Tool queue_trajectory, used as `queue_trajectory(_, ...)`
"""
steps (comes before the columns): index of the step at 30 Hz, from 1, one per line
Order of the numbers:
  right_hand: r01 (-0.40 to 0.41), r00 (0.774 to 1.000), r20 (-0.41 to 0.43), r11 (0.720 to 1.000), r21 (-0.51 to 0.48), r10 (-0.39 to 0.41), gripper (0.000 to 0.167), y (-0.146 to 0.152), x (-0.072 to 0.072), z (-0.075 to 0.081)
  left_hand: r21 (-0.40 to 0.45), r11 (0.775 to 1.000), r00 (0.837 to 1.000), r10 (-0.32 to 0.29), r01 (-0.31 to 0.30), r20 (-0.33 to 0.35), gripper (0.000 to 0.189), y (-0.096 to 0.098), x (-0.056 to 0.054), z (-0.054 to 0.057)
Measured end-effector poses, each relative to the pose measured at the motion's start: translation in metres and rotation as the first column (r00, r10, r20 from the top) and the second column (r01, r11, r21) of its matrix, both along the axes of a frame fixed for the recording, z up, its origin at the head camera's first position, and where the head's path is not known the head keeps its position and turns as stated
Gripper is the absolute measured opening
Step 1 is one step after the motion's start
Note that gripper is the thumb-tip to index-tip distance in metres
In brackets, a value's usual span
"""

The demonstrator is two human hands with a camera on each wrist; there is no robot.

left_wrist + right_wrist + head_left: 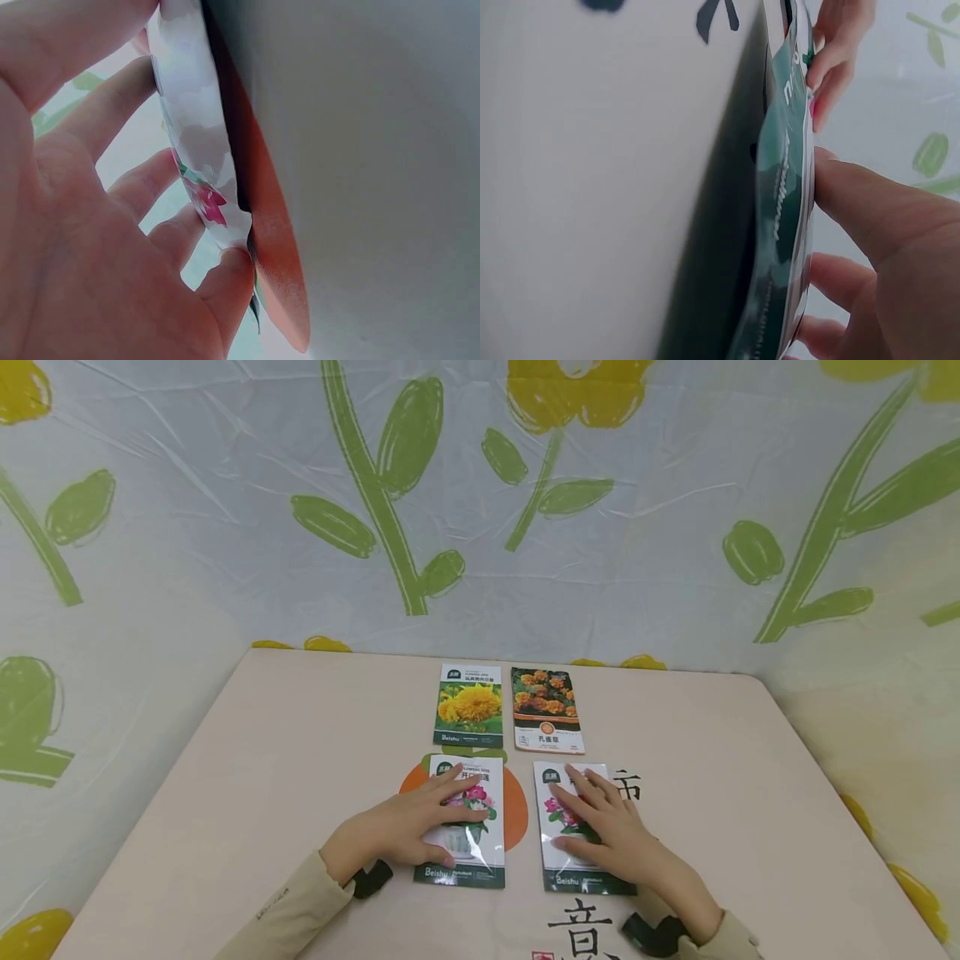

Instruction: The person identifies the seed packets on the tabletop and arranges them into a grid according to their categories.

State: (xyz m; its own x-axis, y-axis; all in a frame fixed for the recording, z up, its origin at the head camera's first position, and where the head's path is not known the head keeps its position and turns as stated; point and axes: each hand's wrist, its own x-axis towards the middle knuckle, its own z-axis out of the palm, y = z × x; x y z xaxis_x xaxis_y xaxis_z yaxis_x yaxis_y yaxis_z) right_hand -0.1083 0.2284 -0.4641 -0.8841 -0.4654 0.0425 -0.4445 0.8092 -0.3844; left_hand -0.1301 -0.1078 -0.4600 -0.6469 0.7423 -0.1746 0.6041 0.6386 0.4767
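Two white-and-green seed packets with pink flowers lie side by side on the table. My left hand (405, 825) rests on the left packet (489, 853), its fingers spread over the picture. In the left wrist view, fingertips touch the face of that packet (196, 112), which looks puffed and slightly raised at its edge. My right hand (617, 837) rests with spread fingers on the right packet (555, 860). The right wrist view shows the thumb and fingers against that packet's face (784, 187), near its green lower band. Neither hand curls round a packet.
Behind these lie a packet with yellow flowers (469, 703) and one with orange marigolds (547, 710). The pale pink table (300, 760) bears an orange disc print (515, 810) and black characters (581, 935). A flower-patterned curtain (247, 552) surrounds the table's back and sides.
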Motion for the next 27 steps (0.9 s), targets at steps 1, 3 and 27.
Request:
queue_trajectory(1, -0.002, 1.000, -0.002, 1.000, 0.001, 0.002, 0.072, -0.001, 0.000, 0.000, 0.001, 1.000, 1.000, -0.001, 0.001, -0.001, 0.067, 0.000, 0.000, 0.000)
queue_trajectory(3, -0.005, 1.000, -0.003, 1.000, -0.001, 0.005, 0.072, -0.001, 0.000, 0.000, 0.003, 1.000, 1.000, -0.003, 0.003, -0.001, 0.067, 0.000, 0.000, 0.000)
queue_trajectory(27, 0.007, 1.000, -0.026, 1.000, -0.013, -0.007, 0.071, -0.012, 0.000, 0.000, 0.002, 1.000, 1.000, -0.001, 0.001, -0.008, 0.067, -0.001, -0.001, -0.002)
